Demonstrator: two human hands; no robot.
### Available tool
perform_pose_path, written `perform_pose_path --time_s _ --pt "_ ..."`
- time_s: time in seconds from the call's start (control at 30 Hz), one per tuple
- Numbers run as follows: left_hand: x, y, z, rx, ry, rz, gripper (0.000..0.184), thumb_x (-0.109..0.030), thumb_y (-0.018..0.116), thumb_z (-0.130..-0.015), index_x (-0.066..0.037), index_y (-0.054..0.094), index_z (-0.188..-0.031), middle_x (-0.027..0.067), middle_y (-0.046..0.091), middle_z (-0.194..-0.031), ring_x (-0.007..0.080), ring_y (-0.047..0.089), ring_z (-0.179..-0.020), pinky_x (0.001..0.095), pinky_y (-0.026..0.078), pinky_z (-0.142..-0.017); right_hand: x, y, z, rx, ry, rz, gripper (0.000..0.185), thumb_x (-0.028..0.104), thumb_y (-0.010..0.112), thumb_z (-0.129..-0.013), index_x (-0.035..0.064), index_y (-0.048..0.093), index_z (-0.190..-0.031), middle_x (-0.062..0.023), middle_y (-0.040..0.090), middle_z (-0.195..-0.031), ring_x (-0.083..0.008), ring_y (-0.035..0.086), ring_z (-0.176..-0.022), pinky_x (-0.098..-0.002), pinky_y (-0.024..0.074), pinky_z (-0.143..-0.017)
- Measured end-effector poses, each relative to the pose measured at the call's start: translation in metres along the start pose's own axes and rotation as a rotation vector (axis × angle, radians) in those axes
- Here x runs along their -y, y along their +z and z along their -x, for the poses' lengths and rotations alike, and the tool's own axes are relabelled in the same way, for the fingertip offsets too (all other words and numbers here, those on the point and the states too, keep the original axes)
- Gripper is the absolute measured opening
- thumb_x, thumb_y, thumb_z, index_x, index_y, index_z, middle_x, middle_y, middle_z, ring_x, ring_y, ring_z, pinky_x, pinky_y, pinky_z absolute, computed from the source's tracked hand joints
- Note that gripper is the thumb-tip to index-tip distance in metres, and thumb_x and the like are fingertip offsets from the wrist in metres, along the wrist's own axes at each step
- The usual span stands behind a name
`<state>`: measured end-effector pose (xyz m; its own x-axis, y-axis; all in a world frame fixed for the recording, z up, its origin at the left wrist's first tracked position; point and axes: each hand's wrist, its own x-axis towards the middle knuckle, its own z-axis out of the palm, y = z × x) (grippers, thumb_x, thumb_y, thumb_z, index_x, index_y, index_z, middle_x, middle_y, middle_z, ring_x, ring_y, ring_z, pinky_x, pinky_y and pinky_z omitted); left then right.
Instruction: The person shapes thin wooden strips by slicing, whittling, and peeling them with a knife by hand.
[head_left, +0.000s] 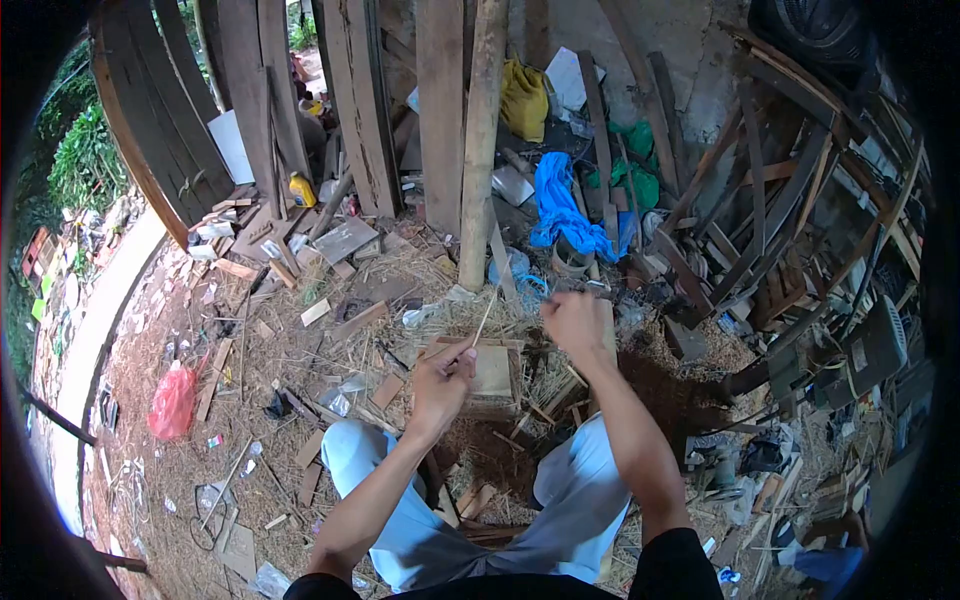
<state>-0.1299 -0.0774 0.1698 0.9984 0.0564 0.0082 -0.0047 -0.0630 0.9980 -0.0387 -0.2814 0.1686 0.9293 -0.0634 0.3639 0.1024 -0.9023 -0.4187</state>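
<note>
My left hand [442, 392] is closed around the lower end of a thin pale stick [484, 318], which points up and away from me. To the right, my right hand [577, 326] is raised with its fingers curled in; what it holds, if anything, is hidden. Between and below the hands stands a low wooden block or box [492, 372] with a pale flat top, in front of my knees. Neither hand appears to touch it.
A round wooden post [481, 150] rises just beyond the hands. Leaning planks [440, 110], a blue cloth or tarp [570, 205] and a yellow sack [523, 98] are behind. A red plastic bag [174, 402] lies left. Wood scraps and straw litter the ground; a fan [880, 340] stands right.
</note>
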Motion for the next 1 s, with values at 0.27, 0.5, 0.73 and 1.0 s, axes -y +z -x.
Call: perform_pose_path --time_s 0.27,0.5,0.73,1.0 --pt "-0.008 0.017 0.016 0.049 0.069 -0.033 0.027 -0.015 0.054 -0.09 -0.004 0.06 -0.114 -0.0067 0.05 -0.069 0.0026 0.038 -0.061 0.0188 0.032 -0.052 0.017 0.013 -0.003 0.031 -0.151 0.047 0.015 0.019 0.059 -0.072 0.0086 0.069 -0.072 -0.0199 0.062 -0.065 -0.0337 0.063 -0.063 -0.0428 0.0515 -0.062" --pt "-0.01 0.022 0.013 0.105 -0.053 0.114 0.027 -0.015 0.054 -0.09 -0.005 0.059 -0.115 -0.0075 0.05 -0.071 0.0024 0.038 -0.064 0.0183 0.033 -0.056 0.031 0.005 0.016 0.047 -0.207 0.099 0.017 0.021 0.056 -0.075 0.0113 0.07 -0.074 -0.0206 0.064 -0.072 -0.0332 0.064 -0.067 -0.0412 0.0518 -0.06" --pt "-0.022 0.009 0.037 0.17 -0.065 -0.078 0.025 -0.017 0.052 -0.092 -0.011 0.061 -0.114 -0.0063 0.047 -0.067 0.0023 0.038 -0.061 0.0181 0.032 -0.054 -0.043 -0.002 -0.025 -0.145 0.238 0.049 0.02 0.023 0.059 -0.079 0.0056 0.069 -0.077 -0.0185 0.064 -0.069 -0.0279 0.065 -0.063 -0.0403 0.0504 -0.057" --pt "-0.017 0.012 0.023 0.184 -0.137 0.161 0.027 -0.015 0.051 -0.092 -0.008 0.058 -0.117 -0.0038 0.046 -0.065 0.0015 0.033 -0.049 0.0183 0.027 -0.043 0.005 -0.043 -0.007 0.39 0.243 -1.375 0.026 0.025 0.057 -0.088 0.0001 0.061 -0.093 -0.0005 0.056 -0.071 -0.0023 0.038 -0.044 -0.0195 0.0273 -0.038"
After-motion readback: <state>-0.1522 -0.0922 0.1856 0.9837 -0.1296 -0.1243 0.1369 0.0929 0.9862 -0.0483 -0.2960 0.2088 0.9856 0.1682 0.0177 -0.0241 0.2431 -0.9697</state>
